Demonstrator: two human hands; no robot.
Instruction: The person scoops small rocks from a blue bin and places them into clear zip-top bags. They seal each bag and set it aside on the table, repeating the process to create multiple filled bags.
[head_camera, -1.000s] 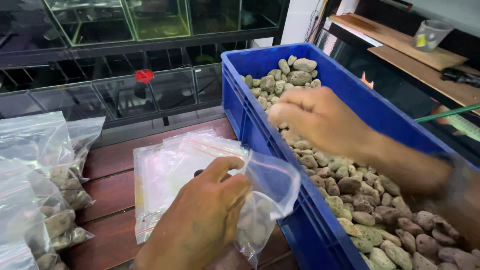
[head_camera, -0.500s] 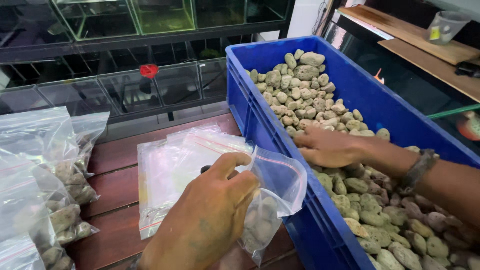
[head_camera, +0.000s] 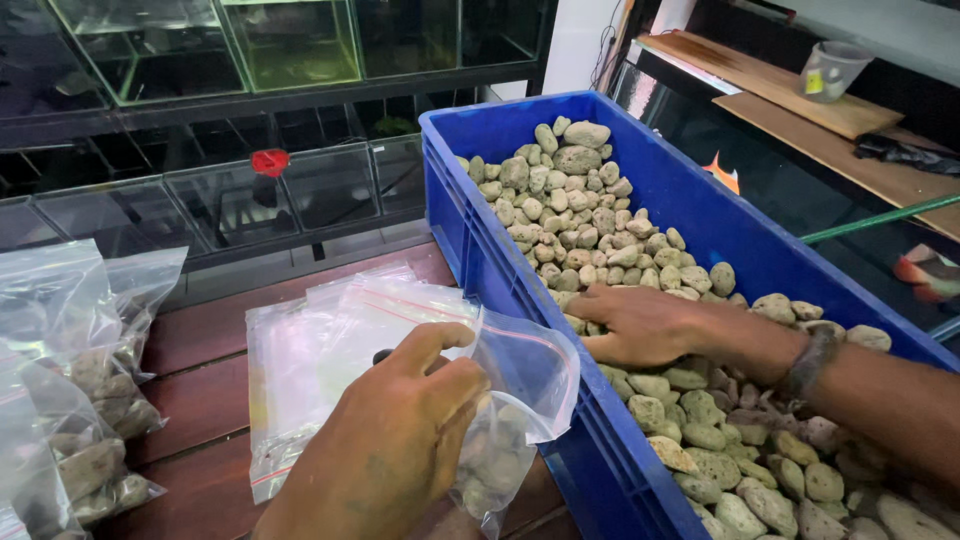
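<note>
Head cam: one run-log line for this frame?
left hand: holds open clear bag | right hand: on pebbles | blue crate

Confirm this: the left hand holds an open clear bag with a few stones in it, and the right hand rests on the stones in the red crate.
One thing is wrong: the crate is blue, not red. The head view shows the left hand holding the open clear bag with a few stones, and the right hand resting on the stones in the blue crate.
</note>
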